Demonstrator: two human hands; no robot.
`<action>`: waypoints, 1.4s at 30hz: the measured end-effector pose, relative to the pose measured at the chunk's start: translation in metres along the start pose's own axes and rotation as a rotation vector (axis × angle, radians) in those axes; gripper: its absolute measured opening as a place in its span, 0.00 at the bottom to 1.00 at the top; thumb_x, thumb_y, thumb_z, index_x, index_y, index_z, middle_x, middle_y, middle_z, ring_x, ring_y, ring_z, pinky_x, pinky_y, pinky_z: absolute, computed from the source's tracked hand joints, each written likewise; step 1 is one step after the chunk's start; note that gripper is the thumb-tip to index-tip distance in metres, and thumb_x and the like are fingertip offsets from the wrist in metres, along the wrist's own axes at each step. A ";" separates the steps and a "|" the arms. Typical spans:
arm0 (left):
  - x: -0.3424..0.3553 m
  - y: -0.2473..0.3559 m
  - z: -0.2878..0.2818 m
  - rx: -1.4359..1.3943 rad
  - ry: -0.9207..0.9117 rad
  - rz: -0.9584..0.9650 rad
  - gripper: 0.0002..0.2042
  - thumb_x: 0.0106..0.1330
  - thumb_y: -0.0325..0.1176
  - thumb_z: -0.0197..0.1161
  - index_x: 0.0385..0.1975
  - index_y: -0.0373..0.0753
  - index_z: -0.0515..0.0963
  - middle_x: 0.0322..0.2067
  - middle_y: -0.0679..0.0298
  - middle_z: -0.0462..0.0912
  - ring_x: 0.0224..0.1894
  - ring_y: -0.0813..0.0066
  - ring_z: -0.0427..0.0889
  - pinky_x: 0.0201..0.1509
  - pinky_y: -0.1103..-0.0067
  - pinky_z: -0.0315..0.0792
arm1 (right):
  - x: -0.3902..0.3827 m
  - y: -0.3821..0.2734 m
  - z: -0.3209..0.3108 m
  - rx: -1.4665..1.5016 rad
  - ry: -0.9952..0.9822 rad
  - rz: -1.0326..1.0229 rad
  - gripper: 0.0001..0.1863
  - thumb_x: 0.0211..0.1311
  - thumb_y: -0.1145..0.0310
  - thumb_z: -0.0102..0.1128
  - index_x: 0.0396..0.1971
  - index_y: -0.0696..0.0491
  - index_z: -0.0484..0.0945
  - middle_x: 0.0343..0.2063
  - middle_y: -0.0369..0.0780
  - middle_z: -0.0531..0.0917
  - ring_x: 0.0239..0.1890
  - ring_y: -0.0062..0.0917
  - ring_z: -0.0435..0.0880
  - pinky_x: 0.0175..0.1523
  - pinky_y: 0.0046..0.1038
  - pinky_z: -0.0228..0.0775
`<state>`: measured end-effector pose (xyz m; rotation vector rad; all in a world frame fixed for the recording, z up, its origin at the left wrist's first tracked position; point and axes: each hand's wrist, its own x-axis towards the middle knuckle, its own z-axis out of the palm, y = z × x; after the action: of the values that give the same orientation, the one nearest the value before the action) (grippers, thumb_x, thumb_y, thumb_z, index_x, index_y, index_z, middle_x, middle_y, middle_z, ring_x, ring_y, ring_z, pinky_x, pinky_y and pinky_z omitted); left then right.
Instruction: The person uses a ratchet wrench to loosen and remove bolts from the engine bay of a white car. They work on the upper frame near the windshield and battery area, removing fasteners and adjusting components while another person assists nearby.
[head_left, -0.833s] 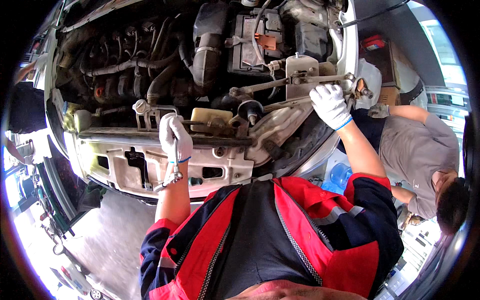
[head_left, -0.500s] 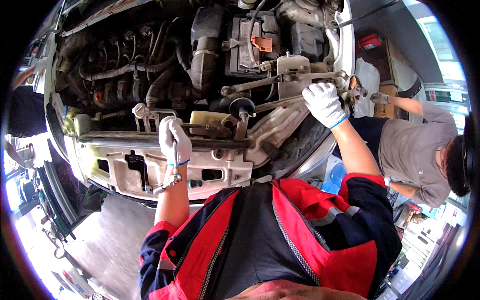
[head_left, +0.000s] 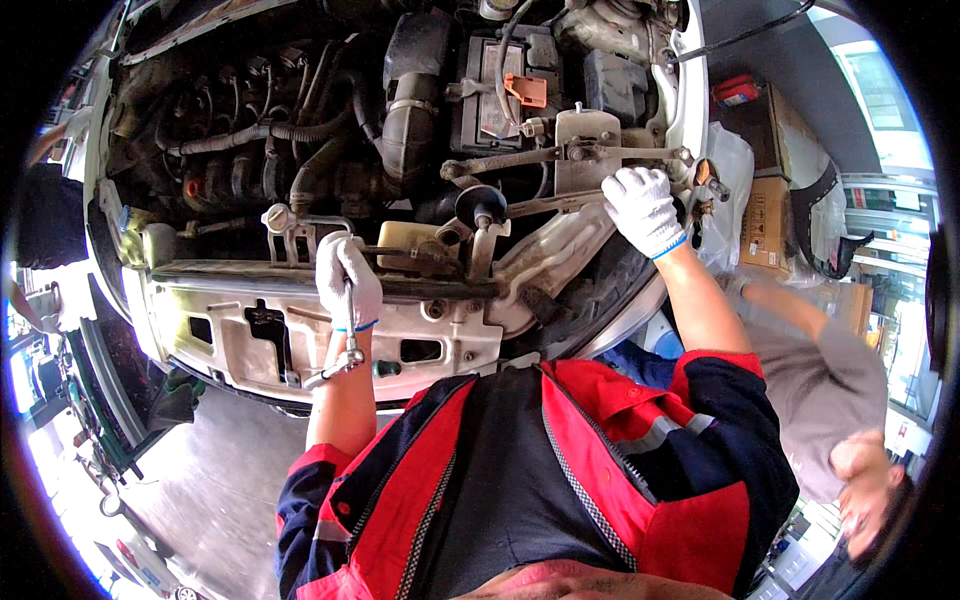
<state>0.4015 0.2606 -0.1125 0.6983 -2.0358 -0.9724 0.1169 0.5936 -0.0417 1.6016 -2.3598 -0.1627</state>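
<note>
Two-handed, with left grip (head_left: 349,282) closed on metal rod (head_left: 349,312), right grip (head_left: 643,207) on metal linkage (head_left: 508,161), now slightly farther left, apparently loose.

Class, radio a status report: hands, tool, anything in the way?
Left hand closed on tool. Right hand fisted at bar, grip unclear. Rod just beyond right hand, possibly in the way.

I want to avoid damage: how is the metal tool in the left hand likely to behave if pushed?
The metal tool is probably stiff, as its shaft looks straight and solid. It may be heavy for its size, since it looks all metal. Its crosswise end might catch, as it juts out over the left forearm.
</note>
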 end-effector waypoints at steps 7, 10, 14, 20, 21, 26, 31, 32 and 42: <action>-0.003 -0.007 0.000 -0.012 -0.008 -0.083 0.09 0.73 0.25 0.51 0.32 0.31 0.77 0.37 0.54 0.80 0.37 0.62 0.80 0.46 0.72 0.75 | 0.005 0.003 -0.011 0.085 -0.155 0.020 0.15 0.48 0.65 0.68 0.36 0.47 0.74 0.34 0.38 0.76 0.42 0.37 0.79 0.46 0.42 0.70; -0.008 -0.019 -0.001 -0.036 -0.011 -0.118 0.09 0.73 0.25 0.51 0.32 0.32 0.77 0.37 0.55 0.80 0.37 0.62 0.80 0.46 0.72 0.75 | 0.003 0.002 -0.018 0.192 -0.164 0.060 0.17 0.50 0.66 0.67 0.41 0.49 0.74 0.38 0.42 0.77 0.45 0.40 0.78 0.50 0.44 0.71; -0.005 -0.007 -0.002 -0.056 -0.033 -0.169 0.09 0.72 0.24 0.50 0.32 0.32 0.77 0.37 0.55 0.80 0.37 0.63 0.79 0.46 0.73 0.74 | -0.002 -0.001 -0.028 0.173 -0.169 0.160 0.20 0.51 0.67 0.66 0.46 0.50 0.74 0.43 0.45 0.76 0.50 0.43 0.77 0.54 0.45 0.70; -0.006 -0.008 -0.004 -0.063 -0.072 -0.073 0.09 0.71 0.23 0.49 0.32 0.30 0.76 0.37 0.54 0.79 0.37 0.63 0.79 0.45 0.73 0.75 | 0.005 -0.005 -0.064 0.149 -0.255 0.207 0.14 0.57 0.66 0.63 0.43 0.52 0.76 0.42 0.45 0.78 0.47 0.43 0.79 0.52 0.43 0.73; -0.005 -0.007 -0.003 -0.054 -0.071 -0.037 0.09 0.71 0.23 0.49 0.32 0.30 0.76 0.38 0.54 0.79 0.37 0.63 0.79 0.45 0.73 0.75 | 0.010 0.000 -0.073 0.149 -0.257 0.209 0.14 0.57 0.66 0.63 0.43 0.52 0.76 0.42 0.45 0.78 0.47 0.43 0.79 0.52 0.43 0.73; -0.005 -0.010 -0.006 -0.019 -0.075 0.021 0.09 0.70 0.24 0.48 0.32 0.30 0.76 0.37 0.53 0.79 0.36 0.62 0.78 0.44 0.72 0.74 | 0.062 0.025 -0.103 0.618 -0.248 0.161 0.08 0.63 0.66 0.61 0.35 0.55 0.78 0.32 0.46 0.82 0.38 0.42 0.83 0.44 0.38 0.77; 0.004 -0.001 -0.004 0.014 -0.109 0.075 0.10 0.72 0.28 0.46 0.34 0.31 0.75 0.38 0.53 0.78 0.38 0.60 0.78 0.47 0.70 0.73 | 0.116 0.086 -0.088 0.519 -0.079 0.365 0.15 0.69 0.58 0.55 0.42 0.54 0.81 0.39 0.47 0.85 0.44 0.41 0.85 0.48 0.38 0.76; 0.003 -0.005 -0.001 0.008 -0.117 0.073 0.10 0.72 0.27 0.46 0.34 0.31 0.75 0.38 0.53 0.78 0.38 0.60 0.78 0.47 0.70 0.73 | 0.132 0.099 -0.076 0.510 -0.070 0.436 0.16 0.69 0.57 0.54 0.43 0.54 0.81 0.39 0.47 0.85 0.44 0.42 0.85 0.48 0.38 0.76; 0.006 0.010 -0.004 0.039 -0.116 0.129 0.06 0.67 0.22 0.48 0.33 0.31 0.74 0.34 0.52 0.77 0.33 0.58 0.76 0.39 0.69 0.73 | 0.264 0.144 0.005 0.078 -0.062 0.435 0.24 0.61 0.55 0.58 0.54 0.51 0.79 0.56 0.48 0.79 0.58 0.44 0.78 0.64 0.41 0.70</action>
<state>0.4005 0.2602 -0.1004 0.5339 -2.1774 -0.9192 -0.1038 0.4037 0.0341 1.0876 -2.7241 -0.0297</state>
